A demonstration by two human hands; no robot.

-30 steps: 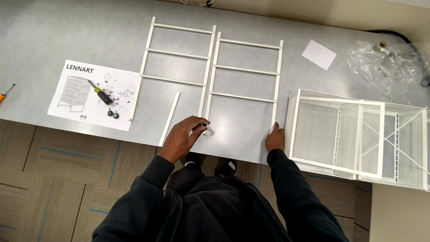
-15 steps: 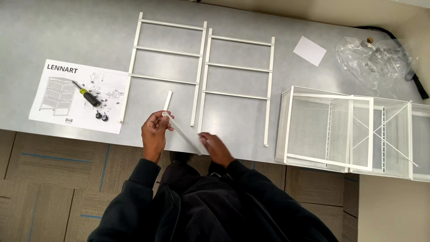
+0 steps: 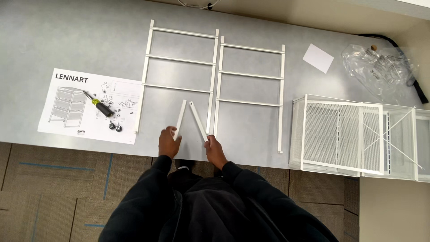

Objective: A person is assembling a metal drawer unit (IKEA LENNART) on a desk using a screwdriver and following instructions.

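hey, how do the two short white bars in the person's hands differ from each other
The left bar, held by the left hand, leans its far end to the right; the right bar, held by the right hand, leans its far end to the left. Their far ends nearly meet while the near ends spread apart. Both are white, slim and look about equally long.

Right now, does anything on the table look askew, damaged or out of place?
Nothing looks damaged or spilled. The two ladder frames lie flat side by side. The left hand and right hand each hold a short white bar, splayed in a V. A screwdriver rests on the instruction sheet.
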